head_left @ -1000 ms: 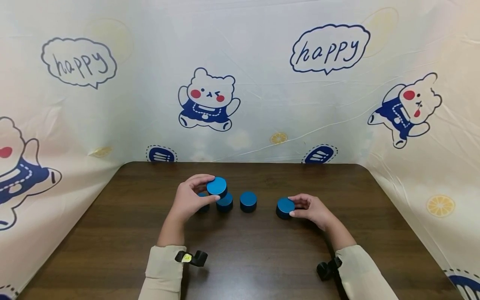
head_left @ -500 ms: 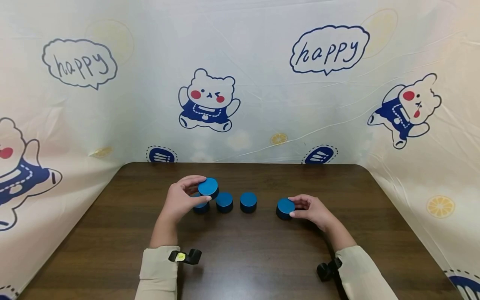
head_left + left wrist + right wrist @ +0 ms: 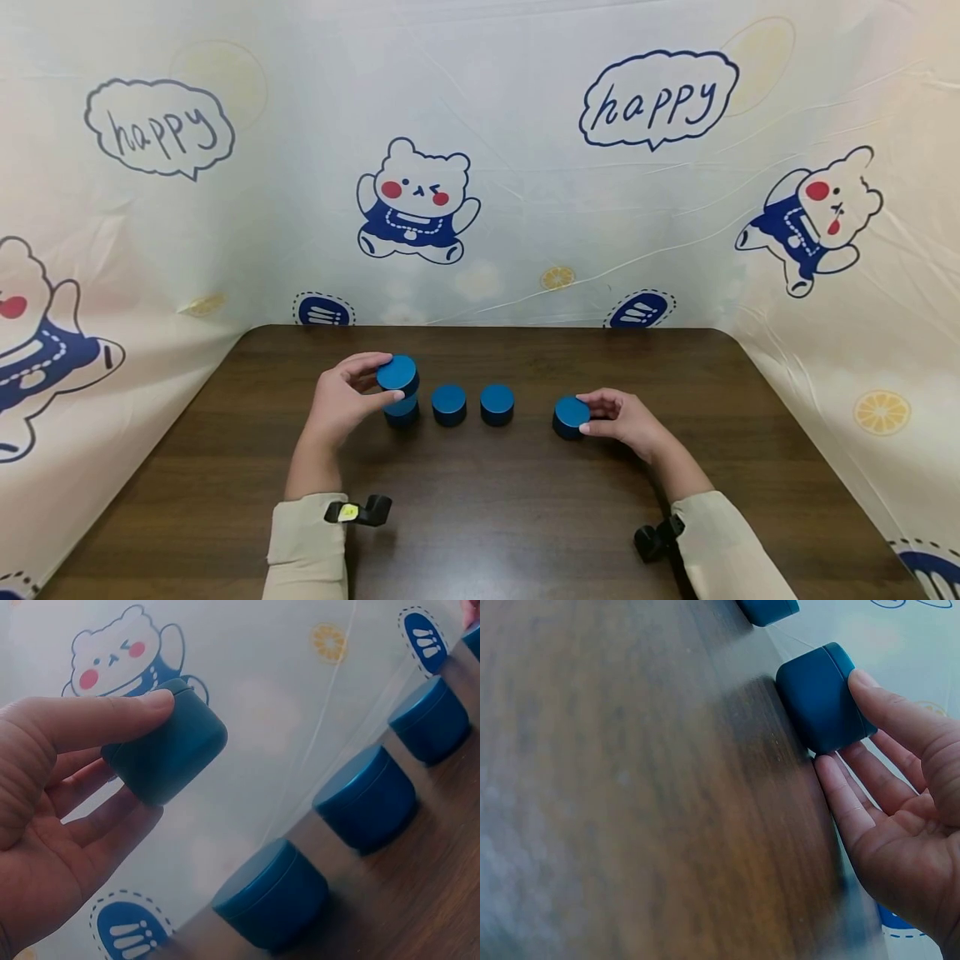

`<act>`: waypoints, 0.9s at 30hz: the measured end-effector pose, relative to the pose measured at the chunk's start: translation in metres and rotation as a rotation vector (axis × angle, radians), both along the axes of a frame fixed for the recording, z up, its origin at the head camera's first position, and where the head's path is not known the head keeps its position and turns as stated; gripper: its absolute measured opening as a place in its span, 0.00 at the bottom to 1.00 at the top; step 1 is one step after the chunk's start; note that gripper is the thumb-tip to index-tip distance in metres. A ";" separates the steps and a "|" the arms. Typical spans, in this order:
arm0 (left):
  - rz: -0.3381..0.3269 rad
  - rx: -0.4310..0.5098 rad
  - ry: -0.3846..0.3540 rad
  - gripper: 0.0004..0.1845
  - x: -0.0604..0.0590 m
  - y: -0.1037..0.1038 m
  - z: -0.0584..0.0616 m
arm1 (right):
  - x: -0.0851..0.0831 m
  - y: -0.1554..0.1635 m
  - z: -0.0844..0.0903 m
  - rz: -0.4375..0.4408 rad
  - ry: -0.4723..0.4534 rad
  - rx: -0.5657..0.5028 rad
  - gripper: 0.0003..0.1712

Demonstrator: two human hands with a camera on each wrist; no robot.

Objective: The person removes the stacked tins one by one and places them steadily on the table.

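Observation:
My left hand pinches a small round blue tin between thumb and fingers, raised off the table. In the head view it overlaps another blue tin on the table; the left wrist view shows open air around the held tin. Two more matching tins, a middle one and one to its right, stand in a row with it. Farther right, my right hand grips a lidded blue tin by its side, thumb near the lid seam in the right wrist view, low at the tabletop.
The dark wooden table reaches back to a pale cloth backdrop printed with cartoon bears. Black wrist cameras are strapped at both cuffs, one on the left sleeve and one on the right sleeve.
My left hand has carried its tin leftward, from over the gap by the second tin to over the leftmost one. My right hand and its tin have stayed put.

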State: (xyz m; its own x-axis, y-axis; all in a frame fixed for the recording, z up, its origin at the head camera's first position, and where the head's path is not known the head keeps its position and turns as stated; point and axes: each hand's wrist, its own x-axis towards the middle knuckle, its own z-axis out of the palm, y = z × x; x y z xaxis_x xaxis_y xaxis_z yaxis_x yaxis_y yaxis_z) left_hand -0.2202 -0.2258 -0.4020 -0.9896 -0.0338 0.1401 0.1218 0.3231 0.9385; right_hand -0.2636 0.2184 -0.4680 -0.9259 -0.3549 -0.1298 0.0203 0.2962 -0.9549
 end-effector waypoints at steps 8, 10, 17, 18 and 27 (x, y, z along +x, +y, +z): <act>0.042 -0.029 -0.013 0.33 0.001 -0.011 -0.003 | 0.001 -0.001 0.001 -0.005 -0.006 0.016 0.31; 0.055 -0.030 -0.016 0.33 0.002 -0.014 -0.004 | 0.001 -0.001 0.001 -0.009 -0.005 0.016 0.31; 0.096 -0.029 -0.018 0.33 0.003 -0.022 -0.008 | 0.002 -0.002 0.002 -0.007 -0.003 0.004 0.31; 0.097 -0.024 -0.018 0.33 0.003 -0.023 -0.008 | 0.002 -0.002 0.002 -0.006 -0.003 0.002 0.31; 0.149 -0.039 -0.068 0.35 0.005 -0.034 -0.013 | 0.001 -0.001 0.001 0.005 -0.002 -0.008 0.31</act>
